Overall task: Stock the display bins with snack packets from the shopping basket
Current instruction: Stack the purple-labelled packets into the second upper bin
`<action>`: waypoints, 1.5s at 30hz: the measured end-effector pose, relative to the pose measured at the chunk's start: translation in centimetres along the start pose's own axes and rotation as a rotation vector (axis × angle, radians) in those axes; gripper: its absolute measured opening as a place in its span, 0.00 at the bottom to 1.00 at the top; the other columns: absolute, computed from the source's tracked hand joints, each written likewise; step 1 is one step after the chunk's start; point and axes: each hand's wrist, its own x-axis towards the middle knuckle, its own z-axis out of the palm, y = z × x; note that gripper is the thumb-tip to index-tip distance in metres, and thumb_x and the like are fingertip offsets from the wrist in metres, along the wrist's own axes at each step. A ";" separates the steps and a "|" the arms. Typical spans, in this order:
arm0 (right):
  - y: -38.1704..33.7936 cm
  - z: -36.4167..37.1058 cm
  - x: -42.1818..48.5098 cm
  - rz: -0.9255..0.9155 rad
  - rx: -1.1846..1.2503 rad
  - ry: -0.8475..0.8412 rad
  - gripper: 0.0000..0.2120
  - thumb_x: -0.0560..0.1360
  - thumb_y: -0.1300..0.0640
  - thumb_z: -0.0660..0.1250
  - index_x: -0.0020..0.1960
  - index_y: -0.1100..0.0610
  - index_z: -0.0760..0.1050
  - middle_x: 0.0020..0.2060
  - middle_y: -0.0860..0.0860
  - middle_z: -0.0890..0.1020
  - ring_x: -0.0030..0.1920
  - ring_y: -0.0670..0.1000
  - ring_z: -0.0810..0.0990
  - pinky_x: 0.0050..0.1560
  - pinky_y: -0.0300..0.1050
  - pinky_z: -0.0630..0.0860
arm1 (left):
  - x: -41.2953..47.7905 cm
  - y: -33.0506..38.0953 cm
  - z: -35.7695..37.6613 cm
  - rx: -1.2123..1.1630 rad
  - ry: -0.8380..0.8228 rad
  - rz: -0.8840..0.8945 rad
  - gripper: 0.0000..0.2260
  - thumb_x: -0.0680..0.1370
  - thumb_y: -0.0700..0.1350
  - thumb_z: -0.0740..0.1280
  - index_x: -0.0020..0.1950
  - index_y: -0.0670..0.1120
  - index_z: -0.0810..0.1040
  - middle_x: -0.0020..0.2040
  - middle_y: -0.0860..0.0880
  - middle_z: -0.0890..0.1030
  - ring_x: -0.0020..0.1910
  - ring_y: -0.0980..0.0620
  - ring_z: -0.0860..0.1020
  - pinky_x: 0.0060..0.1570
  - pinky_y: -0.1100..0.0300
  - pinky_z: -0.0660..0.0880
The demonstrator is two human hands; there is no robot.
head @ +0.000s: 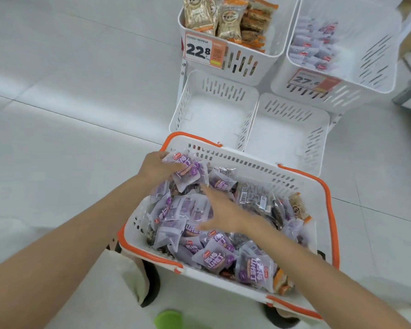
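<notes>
Packets (214,255) are piled loose in the basket (331,210), mostly purple, with a few dark and orange ones at the right. A clump is gripped by the left hand (156,167), fingers curled round it at the far left corner. The right hand (226,212) is held flat over the pile, fingers straight and spread, nothing held; contact can't be told, blurred. Packets are judged light, soft, slick film: several can be bunched at once by the crimped edges, but slips from a loose clump are likely. Lower bins (214,122) stand just beyond the basket, bare floors showing. Pile depth is hidden; upper bins (233,65) are cut off at the top.
</notes>
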 end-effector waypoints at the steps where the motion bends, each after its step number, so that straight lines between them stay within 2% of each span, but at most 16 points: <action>1: 0.9 0.6 -0.3 -0.015 -0.089 -0.036 0.43 0.73 0.47 0.73 0.79 0.53 0.52 0.77 0.51 0.61 0.75 0.52 0.60 0.76 0.49 0.57 | 0.1 -0.1 -0.2 -0.028 0.016 0.000 0.15 0.69 0.43 0.79 0.53 0.41 0.82 0.45 0.46 0.84 0.40 0.50 0.82 0.42 0.57 0.79; 3: 2.2 0.7 -0.4 -0.020 -0.099 0.033 0.21 0.79 0.50 0.65 0.70 0.51 0.69 0.64 0.53 0.76 0.62 0.53 0.77 0.67 0.53 0.72 | 0.0 -0.1 -0.2 -0.124 -0.002 -0.015 0.10 0.71 0.40 0.77 0.51 0.40 0.82 0.43 0.45 0.85 0.36 0.51 0.83 0.36 0.60 0.79; 5: 2.4 -1.6 -0.7 0.051 0.016 0.236 0.11 0.83 0.51 0.57 0.60 0.52 0.74 0.51 0.52 0.81 0.49 0.51 0.81 0.52 0.51 0.81 | -0.5 0.2 0.1 -0.223 -0.043 -0.017 0.07 0.74 0.41 0.74 0.49 0.39 0.82 0.43 0.43 0.85 0.34 0.50 0.84 0.31 0.63 0.78; 9: 1.4 -8.7 -1.4 -0.012 0.358 0.373 0.11 0.83 0.50 0.58 0.48 0.49 0.79 0.44 0.49 0.84 0.45 0.53 0.84 0.47 0.51 0.81 | -0.6 1.6 1.6 -0.230 -0.205 -0.005 0.14 0.80 0.52 0.67 0.59 0.44 0.79 0.51 0.43 0.85 0.48 0.46 0.85 0.46 0.52 0.82; 13: 0.4 -12.1 -1.0 -0.070 0.325 0.520 0.13 0.81 0.49 0.63 0.54 0.57 0.80 0.49 0.49 0.79 0.44 0.56 0.84 0.50 0.61 0.79 | -1.2 5.2 4.4 -0.054 -0.477 0.102 0.14 0.76 0.53 0.71 0.59 0.54 0.75 0.56 0.47 0.83 0.55 0.48 0.83 0.58 0.50 0.79; 15: 0.0 -14.0 -1.5 -0.094 0.409 0.585 0.10 0.80 0.53 0.65 0.58 0.57 0.76 0.53 0.50 0.73 0.45 0.56 0.82 0.46 0.56 0.81 | -0.9 7.4 5.5 0.062 -0.453 0.236 0.15 0.73 0.45 0.76 0.52 0.58 0.73 0.50 0.54 0.82 0.52 0.54 0.81 0.56 0.55 0.79; 18: 0.5 -17.9 -3.1 -0.058 0.321 0.544 0.31 0.77 0.51 0.69 0.75 0.45 0.59 0.66 0.47 0.66 0.59 0.48 0.73 0.46 0.39 0.78 | 0.6 10.7 6.9 0.136 -0.474 0.383 0.14 0.73 0.38 0.75 0.51 0.51 0.75 0.39 0.61 0.82 0.43 0.59 0.82 0.45 0.65 0.77; 20: 0.9 -21.2 -4.2 -0.077 0.382 0.444 0.38 0.74 0.54 0.72 0.78 0.44 0.56 0.64 0.49 0.73 0.56 0.50 0.77 0.44 0.40 0.79 | 1.5 13.5 8.1 0.251 -0.514 0.494 0.16 0.72 0.37 0.76 0.55 0.45 0.74 0.43 0.54 0.82 0.43 0.51 0.80 0.40 0.64 0.77; 22: 1.3 -25.0 -5.1 -0.097 0.393 0.425 0.30 0.73 0.59 0.74 0.73 0.51 0.69 0.56 0.54 0.80 0.48 0.53 0.81 0.43 0.45 0.81 | 2.4 17.1 9.8 0.310 -0.490 0.583 0.23 0.70 0.40 0.78 0.58 0.44 0.70 0.48 0.44 0.79 0.45 0.43 0.79 0.43 0.55 0.77; 24: 1.6 -28.5 -6.2 -0.110 0.366 0.452 0.20 0.73 0.61 0.74 0.63 0.55 0.77 0.50 0.54 0.82 0.43 0.50 0.81 0.41 0.44 0.79 | 3.3 20.9 11.5 0.277 -0.421 0.629 0.29 0.67 0.40 0.80 0.59 0.47 0.66 0.49 0.46 0.77 0.44 0.46 0.78 0.44 0.54 0.77; 27: 2.7 -33.4 -7.9 -0.136 0.395 0.557 0.15 0.72 0.63 0.74 0.57 0.57 0.77 0.46 0.51 0.82 0.41 0.49 0.82 0.40 0.44 0.80 | 4.5 26.9 14.0 0.225 -0.392 0.763 0.33 0.64 0.42 0.82 0.62 0.52 0.67 0.50 0.47 0.78 0.47 0.48 0.80 0.48 0.55 0.78; 30: 5.0 -37.7 -8.8 -0.122 0.393 0.806 0.12 0.73 0.63 0.74 0.55 0.56 0.77 0.43 0.50 0.82 0.38 0.48 0.81 0.41 0.46 0.80 | 6.7 31.9 16.3 0.294 -0.379 0.907 0.41 0.65 0.46 0.81 0.73 0.50 0.64 0.58 0.59 0.74 0.52 0.65 0.75 0.51 0.73 0.69; 34: 9.3 -42.6 -9.2 -0.008 0.324 1.112 0.14 0.72 0.60 0.74 0.55 0.53 0.75 0.42 0.47 0.80 0.38 0.50 0.79 0.39 0.42 0.77 | 12.7 34.9 18.3 0.558 -0.111 0.949 0.42 0.70 0.59 0.76 0.77 0.50 0.60 0.75 0.51 0.64 0.74 0.51 0.62 0.71 0.57 0.60; 36: 11.7 -44.4 -9.3 0.119 0.204 1.074 0.16 0.72 0.58 0.74 0.56 0.53 0.74 0.45 0.50 0.79 0.42 0.51 0.79 0.43 0.46 0.77 | 15.3 34.5 19.1 0.673 -0.041 0.928 0.40 0.71 0.63 0.72 0.78 0.52 0.59 0.79 0.49 0.59 0.78 0.48 0.55 0.75 0.48 0.55; 40: 15.2 -44.4 -8.9 0.319 -0.076 0.739 0.14 0.70 0.55 0.75 0.49 0.47 0.72 0.46 0.52 0.79 0.46 0.54 0.78 0.45 0.46 0.74 | 17.7 32.0 20.7 0.825 0.076 1.069 0.42 0.70 0.72 0.62 0.78 0.54 0.59 0.79 0.50 0.58 0.79 0.49 0.47 0.75 0.48 0.49; 45: 17.2 -41.6 -7.4 0.380 -0.147 0.410 0.10 0.73 0.53 0.70 0.50 0.44 0.71 0.50 0.47 0.78 0.52 0.53 0.77 0.54 0.49 0.75 | 18.3 31.7 20.7 0.779 0.113 1.125 0.38 0.71 0.67 0.69 0.76 0.53 0.63 0.77 0.49 0.63 0.79 0.49 0.47 0.76 0.49 0.48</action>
